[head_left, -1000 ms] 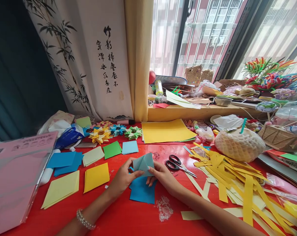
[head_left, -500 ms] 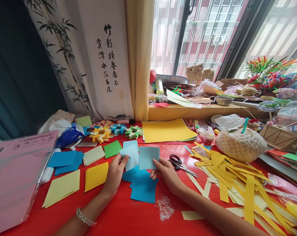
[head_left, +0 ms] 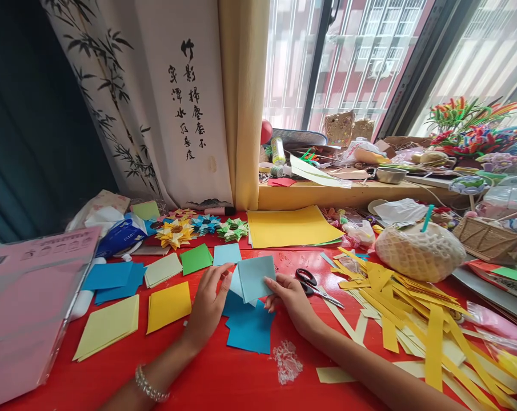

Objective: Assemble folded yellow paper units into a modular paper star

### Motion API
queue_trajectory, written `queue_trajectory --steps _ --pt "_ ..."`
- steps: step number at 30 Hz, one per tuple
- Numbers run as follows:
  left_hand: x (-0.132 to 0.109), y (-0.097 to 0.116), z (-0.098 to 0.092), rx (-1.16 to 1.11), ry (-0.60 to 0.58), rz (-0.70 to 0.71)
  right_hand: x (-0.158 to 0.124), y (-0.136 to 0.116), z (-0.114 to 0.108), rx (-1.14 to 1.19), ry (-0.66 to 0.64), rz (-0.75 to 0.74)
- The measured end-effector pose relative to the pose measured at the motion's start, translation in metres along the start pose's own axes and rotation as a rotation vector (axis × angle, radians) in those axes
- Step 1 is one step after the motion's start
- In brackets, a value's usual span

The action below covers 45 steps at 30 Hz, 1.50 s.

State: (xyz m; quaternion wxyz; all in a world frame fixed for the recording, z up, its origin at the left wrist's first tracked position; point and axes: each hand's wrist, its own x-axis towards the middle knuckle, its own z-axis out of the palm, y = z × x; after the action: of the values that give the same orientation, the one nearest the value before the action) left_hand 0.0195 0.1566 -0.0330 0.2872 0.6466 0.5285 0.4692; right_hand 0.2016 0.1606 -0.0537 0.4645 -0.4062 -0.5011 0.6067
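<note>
My right hand (head_left: 290, 297) pinches light blue paper squares (head_left: 257, 278) by their right side, one overlapping another. At their left edge is my left hand (head_left: 211, 299), thumb and fingers apart, with no paper seen between them. Beneath the held squares, darker blue paper squares (head_left: 252, 334) lie on the red table. Just beyond the left hand are a green paper square (head_left: 197, 258) and another light blue square (head_left: 227, 254). Yellow squares (head_left: 169, 306) lie left of that hand. Scissors (head_left: 316, 285) with black handles rest right of the right hand.
Yellow paper strips (head_left: 412, 308) are heaped at the right, beside a netted fruit (head_left: 420, 251) with a straw. Folded paper stars (head_left: 175, 233) and yellow sheets (head_left: 290, 227) lie at the back. A pink package (head_left: 31, 308) is at the left; a clear scrap pile (head_left: 287, 362) lies in front.
The light blue square from my left hand now sits behind the one in my right hand. My left fingers have parted from it, and the held squares have tilted.
</note>
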Motion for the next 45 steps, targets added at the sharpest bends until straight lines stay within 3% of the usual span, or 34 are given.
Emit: queue_trajectory --steps 5,8,21,26,33,35,45 --pt "0.003 0.000 -0.003 -0.198 -0.159 -0.200 0.000 0.000 0.001 -0.033 -0.030 0.006" --pt "0.005 -0.001 -0.003 -0.324 -0.169 -0.262 0.001 0.001 0.001 -0.049 -0.041 -0.004" --pt "0.004 -0.008 0.002 -0.651 -0.197 -0.325 -0.001 -0.003 0.004 -0.036 -0.104 0.002" --pt "0.002 -0.008 0.004 -0.778 -0.308 -0.354 -0.001 -0.003 0.004 0.005 -0.150 0.000" --pt "-0.001 -0.005 0.003 -0.772 -0.439 -0.314 0.000 -0.002 0.004 0.023 -0.202 -0.013" --pt "0.000 -0.004 0.002 -0.753 -0.398 -0.327 0.000 -0.002 0.003 0.026 -0.196 -0.014" --pt "0.003 -0.009 -0.001 -0.359 0.031 -0.236 0.001 0.002 -0.001 0.007 -0.006 -0.044"
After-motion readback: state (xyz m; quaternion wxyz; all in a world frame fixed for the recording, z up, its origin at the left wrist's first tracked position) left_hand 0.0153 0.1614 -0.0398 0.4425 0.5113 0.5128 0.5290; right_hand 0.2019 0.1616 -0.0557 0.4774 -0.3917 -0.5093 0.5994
